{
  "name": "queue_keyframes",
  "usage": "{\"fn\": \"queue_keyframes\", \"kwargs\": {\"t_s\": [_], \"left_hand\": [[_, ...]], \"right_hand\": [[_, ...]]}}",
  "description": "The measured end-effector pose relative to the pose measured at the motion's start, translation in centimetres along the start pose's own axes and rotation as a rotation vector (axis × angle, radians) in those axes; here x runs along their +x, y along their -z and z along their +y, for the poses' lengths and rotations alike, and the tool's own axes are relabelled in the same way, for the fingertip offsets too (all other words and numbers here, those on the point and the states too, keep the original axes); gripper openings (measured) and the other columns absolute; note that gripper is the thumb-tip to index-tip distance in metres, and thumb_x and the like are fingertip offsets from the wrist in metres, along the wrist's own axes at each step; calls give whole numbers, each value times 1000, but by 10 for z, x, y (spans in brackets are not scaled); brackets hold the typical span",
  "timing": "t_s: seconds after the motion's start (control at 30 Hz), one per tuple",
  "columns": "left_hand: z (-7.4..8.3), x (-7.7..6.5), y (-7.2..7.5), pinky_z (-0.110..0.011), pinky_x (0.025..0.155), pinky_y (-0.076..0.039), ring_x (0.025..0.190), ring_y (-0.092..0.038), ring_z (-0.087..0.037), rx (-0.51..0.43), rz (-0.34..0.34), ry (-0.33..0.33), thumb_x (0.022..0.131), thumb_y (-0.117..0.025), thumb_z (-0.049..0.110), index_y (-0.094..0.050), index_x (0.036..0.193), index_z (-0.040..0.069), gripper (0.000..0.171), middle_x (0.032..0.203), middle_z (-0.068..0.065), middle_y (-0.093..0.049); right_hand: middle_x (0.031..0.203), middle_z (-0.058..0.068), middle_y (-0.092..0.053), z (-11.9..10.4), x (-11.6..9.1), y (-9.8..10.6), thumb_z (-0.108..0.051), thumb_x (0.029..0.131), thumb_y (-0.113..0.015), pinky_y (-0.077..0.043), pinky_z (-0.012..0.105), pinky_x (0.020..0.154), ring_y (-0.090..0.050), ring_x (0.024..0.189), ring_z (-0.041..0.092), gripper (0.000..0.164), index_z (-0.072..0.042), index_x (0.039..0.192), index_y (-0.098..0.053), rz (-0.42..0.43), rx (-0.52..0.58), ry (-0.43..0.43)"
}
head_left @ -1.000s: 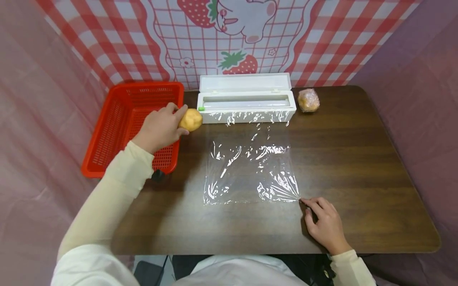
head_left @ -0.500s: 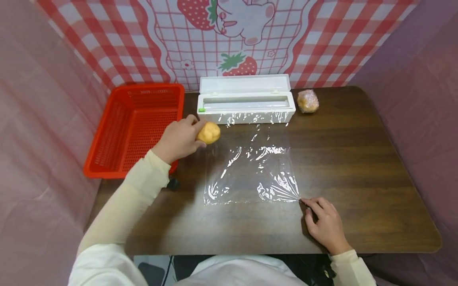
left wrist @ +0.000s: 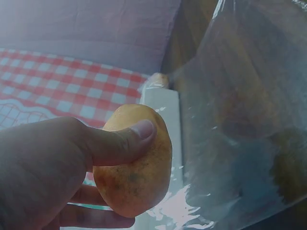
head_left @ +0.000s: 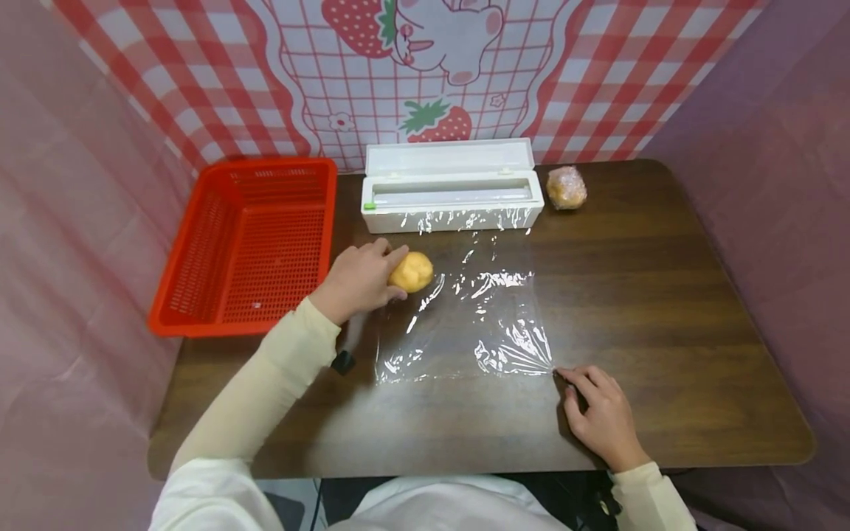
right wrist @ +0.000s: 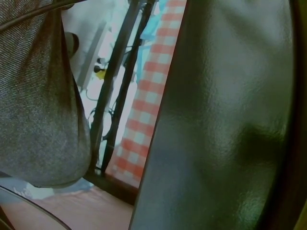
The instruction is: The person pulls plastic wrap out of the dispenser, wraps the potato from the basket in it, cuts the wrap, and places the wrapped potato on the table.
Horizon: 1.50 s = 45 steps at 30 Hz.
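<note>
A yellow potato (head_left: 413,272) is gripped by my left hand (head_left: 358,279), held over the left part of a sheet of cling film (head_left: 508,335). In the left wrist view the thumb lies across the potato (left wrist: 136,187), with brownish patches on its skin; other fingers show beneath it. My right hand (head_left: 603,413) pinches the near right corner of the film, and creases fan out from there. The film runs from a white dispenser box (head_left: 449,157) with its lid up. No hand shows in the right wrist view.
A red plastic basket (head_left: 312,243) stands at the left of the wooden table (head_left: 664,295). Beside the dispenser's right end sits a film-wrapped yellowish item (head_left: 567,188). A checked red and white cloth (head_left: 617,74) hangs behind the table.
My left hand has carried the potato from the basket's right edge rightward and toward the body, over the film. The right hand stays at the film's corner.
</note>
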<state>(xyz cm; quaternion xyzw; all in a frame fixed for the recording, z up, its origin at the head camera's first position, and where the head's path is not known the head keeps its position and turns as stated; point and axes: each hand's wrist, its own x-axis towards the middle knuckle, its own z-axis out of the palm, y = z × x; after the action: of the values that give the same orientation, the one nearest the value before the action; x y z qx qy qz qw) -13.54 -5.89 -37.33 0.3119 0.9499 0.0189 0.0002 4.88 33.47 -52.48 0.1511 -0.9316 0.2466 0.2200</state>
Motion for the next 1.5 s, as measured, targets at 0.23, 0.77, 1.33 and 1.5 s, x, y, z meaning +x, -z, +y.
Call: {"fn": "queue_keyframes", "kwargs": {"t_s": [0.23, 0.77, 1.33, 1.5], "left_hand": [[14, 0, -15, -43, 74, -54, 93, -64, -30, -25, -6, -16, 83, -80, 50, -53, 146, 9, 80, 117, -15, -61], [39, 1, -42, -40, 74, -55, 92, -64, -27, -62, 46, -103, 82, -81, 50, -57, 144, 11, 77, 115, -13, -62], [65, 5, -61, -41, 79, -56, 96, -64, -26, -106, 19, -154, 82, -78, 54, -57, 143, 15, 75, 120, -12, -61], [70, 5, -67, -36, 74, -56, 91, -62, -21, -133, 21, -160, 82, -78, 54, -57, 143, 15, 75, 115, -9, -60]], "right_hand": [[92, 9, -64, -1, -1, -1, -1, 79, -65, -47, 48, 74, -60, 82, 27, 28, 0, 106, -75, -11, -8, -17], [91, 8, -64, -3, 1, -1, -1, 78, -64, -45, 47, 73, -60, 81, 27, 29, 0, 105, -75, 11, 1, -6], [91, 9, -63, -2, -1, -2, 0, 78, -64, -46, 46, 71, -60, 80, 27, 29, 1, 105, -75, 19, -8, -4], [90, 9, -63, 0, 1, -1, -2, 79, -64, -45, 47, 72, -60, 79, 27, 28, 1, 104, -75, 30, 0, 6]]}}
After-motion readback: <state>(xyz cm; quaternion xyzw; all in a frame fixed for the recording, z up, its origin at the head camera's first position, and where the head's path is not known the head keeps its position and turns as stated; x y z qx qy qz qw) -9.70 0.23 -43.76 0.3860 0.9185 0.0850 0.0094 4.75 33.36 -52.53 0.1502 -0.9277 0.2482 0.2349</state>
